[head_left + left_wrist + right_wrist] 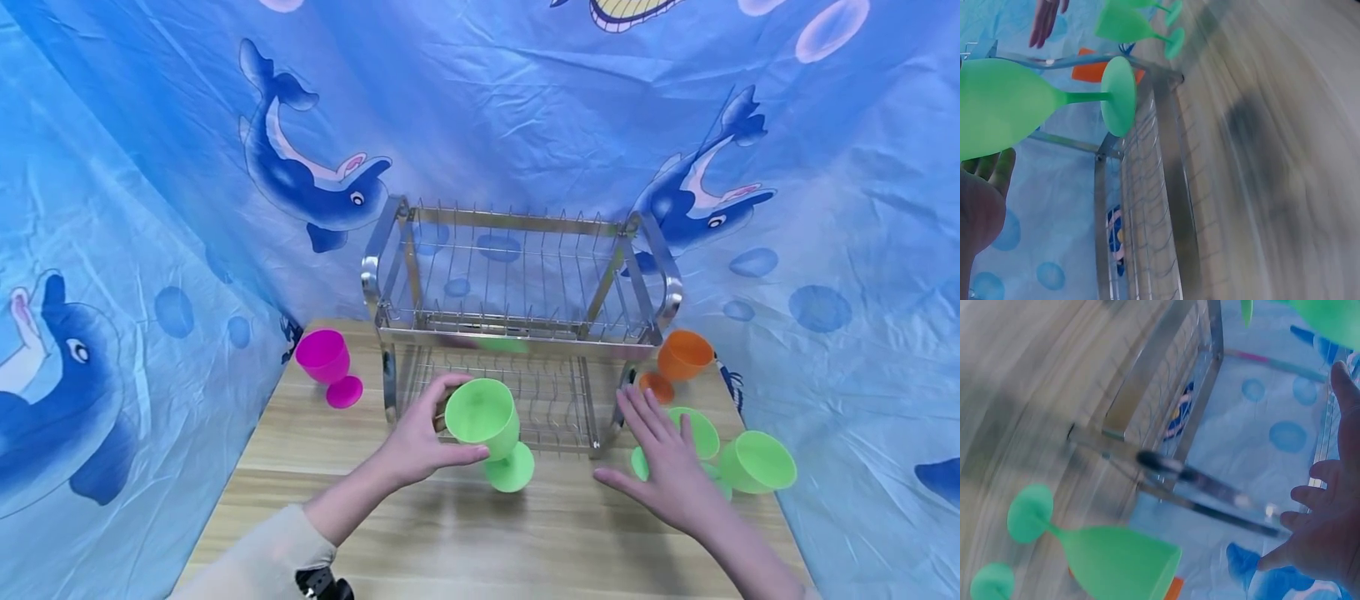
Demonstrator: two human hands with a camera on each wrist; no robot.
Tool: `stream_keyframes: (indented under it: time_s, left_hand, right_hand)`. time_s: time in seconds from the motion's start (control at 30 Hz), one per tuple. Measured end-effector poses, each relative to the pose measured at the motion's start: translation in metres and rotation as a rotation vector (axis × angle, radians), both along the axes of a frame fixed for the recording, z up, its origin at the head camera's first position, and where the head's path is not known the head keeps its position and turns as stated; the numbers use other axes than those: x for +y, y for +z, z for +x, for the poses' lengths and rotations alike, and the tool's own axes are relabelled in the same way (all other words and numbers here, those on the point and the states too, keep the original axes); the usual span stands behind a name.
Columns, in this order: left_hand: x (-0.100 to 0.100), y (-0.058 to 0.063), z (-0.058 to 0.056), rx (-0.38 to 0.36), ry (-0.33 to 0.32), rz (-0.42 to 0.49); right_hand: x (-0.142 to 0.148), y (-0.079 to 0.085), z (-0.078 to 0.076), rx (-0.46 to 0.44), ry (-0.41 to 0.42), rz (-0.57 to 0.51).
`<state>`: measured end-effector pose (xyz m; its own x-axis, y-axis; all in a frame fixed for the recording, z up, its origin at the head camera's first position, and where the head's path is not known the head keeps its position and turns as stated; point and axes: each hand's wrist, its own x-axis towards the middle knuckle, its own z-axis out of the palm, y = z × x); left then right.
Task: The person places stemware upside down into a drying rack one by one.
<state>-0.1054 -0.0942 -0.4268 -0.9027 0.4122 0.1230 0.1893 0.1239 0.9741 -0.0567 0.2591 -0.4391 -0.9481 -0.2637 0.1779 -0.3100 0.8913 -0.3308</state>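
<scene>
Left hand [420,446], fingers clamped on green cup [486,421]; rack [555,347] behind. Right hand [667,467], fingers apart, part-hides second cup [703,435]; orange cup [686,356] beyond.

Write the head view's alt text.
A left hand holds a green plastic goblet before a silver metal rack; the right hand hovers near two matching goblets. A magenta goblet stands left of the rack, an orange one right.

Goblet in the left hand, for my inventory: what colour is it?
The goblet is light green, clearest in the head view.
</scene>
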Motion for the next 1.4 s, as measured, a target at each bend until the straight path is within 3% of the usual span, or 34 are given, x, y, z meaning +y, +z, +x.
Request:
stream_keyframes:
  time_s: [0.2,0.4,0.67,1.4]
  left_hand:
    - [0.008,-0.008,0.005,-0.031,-0.005,0.127]
    - [0.012,-0.011,0.009,-0.096,0.035,0.257]
    - [0.019,-0.012,0.013,-0.117,0.131,0.291]
    - [0.035,-0.016,0.02,-0.135,0.205,0.415]
  right_hand:
    - [-0.019,-0.004,-0.003,0.031,0.074,-0.067]
    - [-0.034,-0.007,-0.005,0.024,0.135,-0.108]
    - [-0.052,-0.009,-0.012,0.007,0.208,-0.169]
    - [-0.07,-0.014,-0.035,0.195,0.336,-0.233]
